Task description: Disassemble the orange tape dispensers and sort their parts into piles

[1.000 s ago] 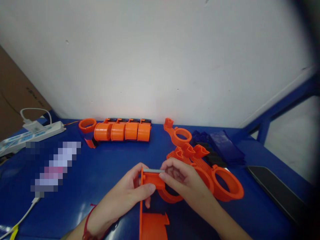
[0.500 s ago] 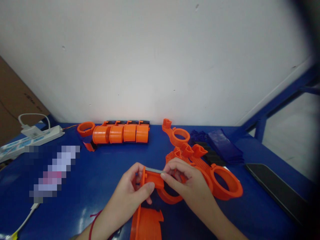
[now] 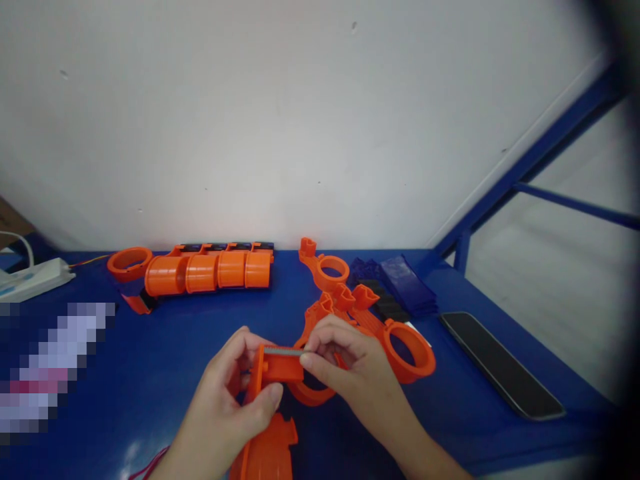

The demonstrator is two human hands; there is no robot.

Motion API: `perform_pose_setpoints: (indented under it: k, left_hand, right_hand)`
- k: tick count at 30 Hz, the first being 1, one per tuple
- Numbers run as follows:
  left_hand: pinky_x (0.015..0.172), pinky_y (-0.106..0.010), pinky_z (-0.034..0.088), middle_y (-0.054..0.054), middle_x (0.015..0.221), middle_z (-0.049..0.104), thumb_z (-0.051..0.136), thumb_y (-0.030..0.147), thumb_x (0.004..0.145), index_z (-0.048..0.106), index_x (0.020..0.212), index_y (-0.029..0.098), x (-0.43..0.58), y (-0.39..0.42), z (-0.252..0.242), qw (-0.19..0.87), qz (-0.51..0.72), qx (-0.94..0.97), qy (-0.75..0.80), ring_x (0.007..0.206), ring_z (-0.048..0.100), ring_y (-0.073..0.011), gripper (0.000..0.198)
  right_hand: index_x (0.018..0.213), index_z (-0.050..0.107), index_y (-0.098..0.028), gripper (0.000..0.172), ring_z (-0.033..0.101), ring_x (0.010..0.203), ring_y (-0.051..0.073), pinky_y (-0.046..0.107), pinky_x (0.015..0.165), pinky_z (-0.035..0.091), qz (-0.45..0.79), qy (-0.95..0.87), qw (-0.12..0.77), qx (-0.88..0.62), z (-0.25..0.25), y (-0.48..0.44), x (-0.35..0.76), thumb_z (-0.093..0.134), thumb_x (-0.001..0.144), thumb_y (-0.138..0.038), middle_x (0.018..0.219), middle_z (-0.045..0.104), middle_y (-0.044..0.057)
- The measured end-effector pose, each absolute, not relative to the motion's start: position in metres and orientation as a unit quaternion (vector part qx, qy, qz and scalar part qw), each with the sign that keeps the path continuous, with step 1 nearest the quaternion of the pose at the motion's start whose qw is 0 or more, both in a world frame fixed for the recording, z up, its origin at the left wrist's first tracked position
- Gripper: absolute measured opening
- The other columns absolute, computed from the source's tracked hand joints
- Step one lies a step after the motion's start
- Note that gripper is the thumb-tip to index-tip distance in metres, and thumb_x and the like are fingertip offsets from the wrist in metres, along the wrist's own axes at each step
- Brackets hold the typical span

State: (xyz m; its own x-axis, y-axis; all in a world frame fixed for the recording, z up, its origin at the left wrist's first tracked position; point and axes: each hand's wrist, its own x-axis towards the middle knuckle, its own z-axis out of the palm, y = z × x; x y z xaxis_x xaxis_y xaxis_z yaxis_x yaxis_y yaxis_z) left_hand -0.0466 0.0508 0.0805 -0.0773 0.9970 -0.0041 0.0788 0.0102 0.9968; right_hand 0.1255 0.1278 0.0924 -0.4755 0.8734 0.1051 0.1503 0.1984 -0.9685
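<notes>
Right now your left hand [image 3: 220, 407] curls around an orange plastic housing [image 3: 277, 367], thumb pressed on its face, while your right hand [image 3: 360, 377] pinches its other end, by the toothed metal strip [image 3: 283, 351] along the top. The piece sits between both hands, a second orange piece [image 3: 267, 453] just below, and an orange ring frame [image 3: 407, 353] lies beside your right hand on the blue table [image 3: 150, 400].
</notes>
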Motion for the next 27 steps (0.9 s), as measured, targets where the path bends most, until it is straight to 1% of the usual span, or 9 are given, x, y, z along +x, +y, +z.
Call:
perform_pose_setpoints:
  k: [5, 9, 12, 15, 17, 19, 21, 23, 27]
  left_hand:
    - [0.054, -0.022, 0.050, 0.004, 0.074, 0.058, 0.065, 0.036, 0.078, 0.055, 0.085, 0.021, -0.048, 0.053, 0.077, 0.486, 0.500, 0.469, 0.542, 0.056, 0.057, -0.0107, 0.019]
    - [0.050, -0.021, 0.049, 0.004, 0.070, 0.056, 0.066, 0.038, 0.077, 0.055, 0.081, 0.020, -0.049, 0.055, 0.076, 0.489, 0.506, 0.463, 0.540, 0.052, 0.054, -0.0094, 0.021]
    - [0.050, -0.021, 0.049, 0.003, 0.072, 0.056, 0.066, 0.037, 0.077, 0.056, 0.080, 0.020, -0.051, 0.054, 0.075, 0.482, 0.501, 0.473, 0.541, 0.052, 0.054, -0.0094, 0.020]
    - [0.051, -0.022, 0.049, 0.003, 0.071, 0.058, 0.065, 0.036, 0.078, 0.058, 0.083, 0.021, -0.051, 0.052, 0.073, 0.476, 0.499, 0.475, 0.548, 0.052, 0.055, -0.0105, 0.017]
    - [0.052, -0.021, 0.049, 0.004, 0.067, 0.058, 0.063, 0.034, 0.080, 0.059, 0.085, 0.021, -0.051, 0.050, 0.073, 0.450, 0.506, 0.469, 0.567, 0.052, 0.055, -0.0106, 0.015]
    - [0.053, -0.021, 0.049, 0.004, 0.066, 0.059, 0.062, 0.034, 0.081, 0.060, 0.086, 0.021, -0.051, 0.048, 0.075, 0.410, 0.520, 0.466, 0.587, 0.049, 0.054, -0.0099, 0.014]
    - [0.050, -0.020, 0.048, 0.004, 0.066, 0.061, 0.063, 0.036, 0.080, 0.061, 0.083, 0.022, -0.052, 0.046, 0.077, 0.388, 0.531, 0.462, 0.595, 0.047, 0.053, -0.0098, 0.015]
    - [0.047, -0.020, 0.048, 0.004, 0.065, 0.061, 0.064, 0.038, 0.078, 0.061, 0.082, 0.022, -0.053, 0.045, 0.079, 0.389, 0.532, 0.458, 0.597, 0.047, 0.054, -0.0106, 0.017]
    - [0.047, -0.021, 0.048, 0.005, 0.060, 0.059, 0.068, 0.043, 0.075, 0.062, 0.082, 0.022, -0.051, 0.045, 0.083, 0.393, 0.541, 0.428, 0.608, 0.046, 0.055, -0.0116, 0.022]
  right_hand:
    - [0.074, 0.056, -0.018, 0.015, 0.037, 0.057, 0.010, 0.025, 0.052, 0.029, 0.574, -0.672, 0.290, -0.368, 0.092, 0.135, 0.120, 0.063, 0.075, -0.030, 0.069, 0.047, -0.003]
    - [0.075, 0.055, -0.017, 0.018, 0.041, 0.062, 0.011, 0.025, 0.056, 0.031, 0.603, -0.660, 0.261, -0.365, 0.096, 0.135, 0.122, 0.063, 0.076, -0.033, 0.069, 0.046, -0.003]
    - [0.075, 0.056, -0.017, 0.017, 0.041, 0.063, 0.011, 0.025, 0.057, 0.031, 0.604, -0.663, 0.246, -0.369, 0.098, 0.134, 0.125, 0.062, 0.078, -0.033, 0.069, 0.046, -0.003]
    - [0.073, 0.055, -0.017, 0.018, 0.040, 0.061, 0.010, 0.024, 0.056, 0.030, 0.612, -0.655, 0.246, -0.370, 0.099, 0.131, 0.126, 0.062, 0.078, -0.032, 0.067, 0.045, -0.004]
    - [0.072, 0.055, -0.017, 0.017, 0.039, 0.059, 0.010, 0.024, 0.054, 0.029, 0.613, -0.651, 0.249, -0.372, 0.099, 0.129, 0.125, 0.063, 0.078, -0.031, 0.065, 0.045, -0.005]
    - [0.072, 0.055, -0.017, 0.015, 0.039, 0.058, 0.010, 0.023, 0.053, 0.029, 0.598, -0.652, 0.267, -0.381, 0.100, 0.124, 0.123, 0.062, 0.079, -0.028, 0.064, 0.045, -0.005]
    - [0.072, 0.056, -0.017, 0.013, 0.041, 0.059, 0.010, 0.023, 0.054, 0.031, 0.577, -0.655, 0.295, -0.388, 0.102, 0.120, 0.121, 0.062, 0.079, -0.025, 0.066, 0.047, -0.004]
    - [0.072, 0.057, -0.017, 0.011, 0.041, 0.060, 0.009, 0.023, 0.054, 0.032, 0.565, -0.656, 0.316, -0.389, 0.104, 0.116, 0.120, 0.061, 0.080, -0.024, 0.067, 0.047, -0.004]
    - [0.071, 0.057, -0.017, 0.011, 0.040, 0.059, 0.009, 0.022, 0.054, 0.032, 0.567, -0.651, 0.329, -0.382, 0.102, 0.114, 0.120, 0.063, 0.079, -0.023, 0.067, 0.046, -0.005]
